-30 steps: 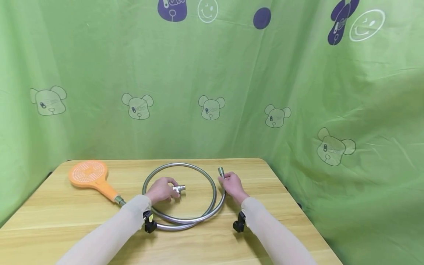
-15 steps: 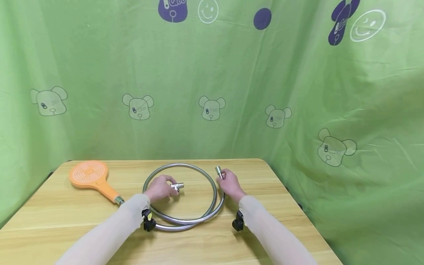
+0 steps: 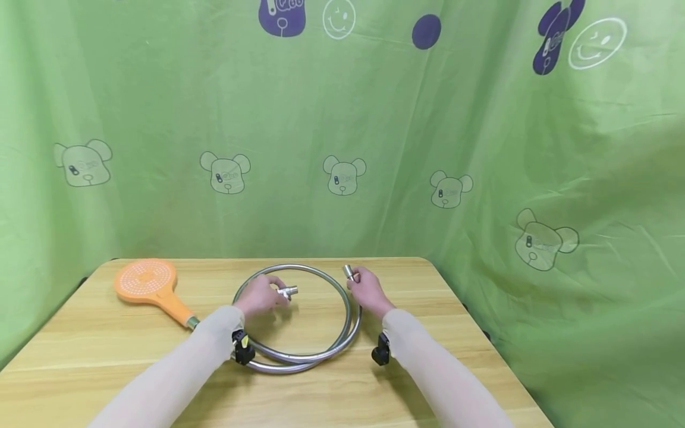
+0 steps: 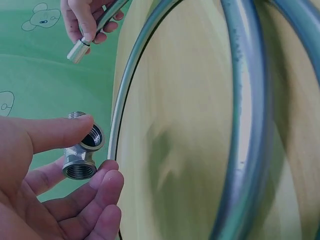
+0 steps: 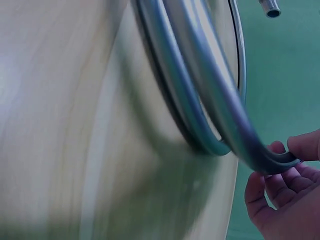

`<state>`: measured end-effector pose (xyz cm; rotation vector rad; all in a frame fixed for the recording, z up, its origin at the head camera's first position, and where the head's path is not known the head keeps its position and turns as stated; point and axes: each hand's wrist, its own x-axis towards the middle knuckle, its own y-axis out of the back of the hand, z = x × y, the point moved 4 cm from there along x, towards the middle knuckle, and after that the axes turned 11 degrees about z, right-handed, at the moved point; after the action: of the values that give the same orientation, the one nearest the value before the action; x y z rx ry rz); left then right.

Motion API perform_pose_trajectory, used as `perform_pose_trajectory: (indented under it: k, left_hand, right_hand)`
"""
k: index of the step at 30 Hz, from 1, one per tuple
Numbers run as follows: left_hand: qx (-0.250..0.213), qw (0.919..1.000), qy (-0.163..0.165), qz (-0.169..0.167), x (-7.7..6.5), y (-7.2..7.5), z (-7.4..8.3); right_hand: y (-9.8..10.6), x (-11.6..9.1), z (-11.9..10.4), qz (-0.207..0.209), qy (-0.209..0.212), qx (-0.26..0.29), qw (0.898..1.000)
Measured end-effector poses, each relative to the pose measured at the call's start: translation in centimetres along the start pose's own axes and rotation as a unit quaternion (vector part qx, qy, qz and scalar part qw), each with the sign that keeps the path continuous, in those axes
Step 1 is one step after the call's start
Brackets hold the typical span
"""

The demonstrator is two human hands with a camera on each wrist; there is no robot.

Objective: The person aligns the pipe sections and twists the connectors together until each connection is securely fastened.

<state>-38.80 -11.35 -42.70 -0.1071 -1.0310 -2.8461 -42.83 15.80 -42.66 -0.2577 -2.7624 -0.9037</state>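
My left hand (image 3: 260,295) pinches a small chrome tee fitting (image 3: 289,291) between thumb and fingers. Two threaded openings of that tee fitting (image 4: 82,155) show in the left wrist view. To its right, my right hand (image 3: 369,291) grips a silver shower hose (image 3: 291,267) just behind its metal end nut (image 3: 348,271). The nut is raised above the table and tilts up to the left, apart from the fitting. Most of the hose lies coiled in loops between and below the hands. In the right wrist view, fingers (image 5: 285,192) curl round the hose; its nut is hidden.
An orange shower head (image 3: 145,279) lies face up at the table's back left, joined to the hose's other end. The wooden table (image 3: 321,398) ends at a green patterned curtain (image 3: 289,220) behind and on the right.
My right hand has moved left and slightly up with the hose end, which now leans more to the left. My left hand has raised the tee fitting a little.
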Motion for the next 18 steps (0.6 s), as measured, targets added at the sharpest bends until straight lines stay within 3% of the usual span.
perform_pose_trajectory:
  k: [5,10,18]
  left_hand:
    - [0.015,0.9999,-0.007,0.003,-0.1,0.6,0.7]
    - [0.0,1.0,-0.002,-0.003,-0.1,1.1,0.9]
    - [-0.011,0.9999,0.01,0.0,0.9,1.1,0.1]
  right_hand:
    - [-0.6,0.2,-0.9,-0.005,0.03,-0.007,1.0]
    - [-1.6,0.3,-2.0,-0.01,0.046,-0.015,0.999]
    - [-2.6,0.2,-3.6,-0.016,0.068,-0.045,0.997]
